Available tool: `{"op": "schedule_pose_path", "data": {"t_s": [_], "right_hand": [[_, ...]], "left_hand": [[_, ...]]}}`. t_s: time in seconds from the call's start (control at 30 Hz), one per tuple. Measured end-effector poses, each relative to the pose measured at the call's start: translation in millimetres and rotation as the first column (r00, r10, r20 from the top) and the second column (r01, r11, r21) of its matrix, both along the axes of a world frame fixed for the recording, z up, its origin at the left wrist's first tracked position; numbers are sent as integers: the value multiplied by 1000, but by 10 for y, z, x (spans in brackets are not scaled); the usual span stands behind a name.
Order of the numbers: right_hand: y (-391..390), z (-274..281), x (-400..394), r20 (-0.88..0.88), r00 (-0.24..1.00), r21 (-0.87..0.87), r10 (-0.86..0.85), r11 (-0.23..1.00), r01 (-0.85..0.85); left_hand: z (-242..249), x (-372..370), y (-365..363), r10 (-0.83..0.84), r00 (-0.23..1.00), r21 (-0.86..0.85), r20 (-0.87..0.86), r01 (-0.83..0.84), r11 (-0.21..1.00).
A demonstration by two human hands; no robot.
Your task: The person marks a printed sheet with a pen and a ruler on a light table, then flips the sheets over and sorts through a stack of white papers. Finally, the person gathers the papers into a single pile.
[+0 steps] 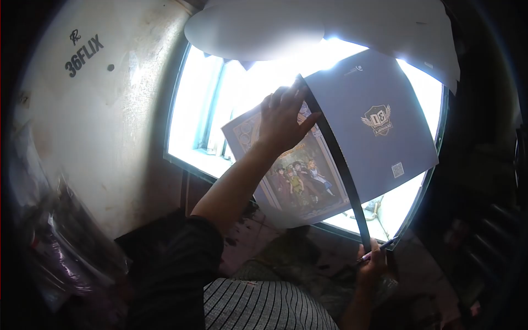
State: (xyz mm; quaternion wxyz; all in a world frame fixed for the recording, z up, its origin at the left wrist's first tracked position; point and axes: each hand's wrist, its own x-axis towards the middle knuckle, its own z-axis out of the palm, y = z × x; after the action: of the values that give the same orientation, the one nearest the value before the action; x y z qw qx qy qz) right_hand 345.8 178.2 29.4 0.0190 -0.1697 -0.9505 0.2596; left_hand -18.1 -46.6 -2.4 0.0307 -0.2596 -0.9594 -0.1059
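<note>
A large printed sheet (396, 91) lies at an angle over a brightly lit glass surface. Its left part carries a framed picture of several cartoon figures; its blue right part has a winged crest and a QR code. Across the sheet runs a long dark strip like a ruler (339, 162). My left hand (285, 115) rests with fingers stretched out at the strip's upper end, thumb over its edge. At the lower end, my right hand (374, 263) is closed around a slim pen-like tool (391, 242), its fingers right at the strip.
Pale sheets (253, 30) hang over the far edge of the lit glass table (171, 154). On the left stands a white panel (93, 110) marked "36FLIX", with clear plastic wrapping (66, 242) below it. A striped garment (258, 302) is close in front.
</note>
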Motion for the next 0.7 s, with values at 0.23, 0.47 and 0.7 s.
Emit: {"op": "schedule_pose_path", "data": {"t_s": [0.23, 0.47, 0.7], "right_hand": [[27, -117, 58, -11, 1000, -43, 7, 999, -8], [24, -116, 31, -55, 998, -73, -2, 997, -2], [38, -110, 16, -43, 999, -81, 10, 997, -14]], "left_hand": [[-21, 2, -5, -1, 1000, -56, -26, 0, 998], [-20, 11, 0, -6, 999, -41, -31, 4, 999], [-31, -9, 2, -11, 998, -64, -59, 7, 998]]}}
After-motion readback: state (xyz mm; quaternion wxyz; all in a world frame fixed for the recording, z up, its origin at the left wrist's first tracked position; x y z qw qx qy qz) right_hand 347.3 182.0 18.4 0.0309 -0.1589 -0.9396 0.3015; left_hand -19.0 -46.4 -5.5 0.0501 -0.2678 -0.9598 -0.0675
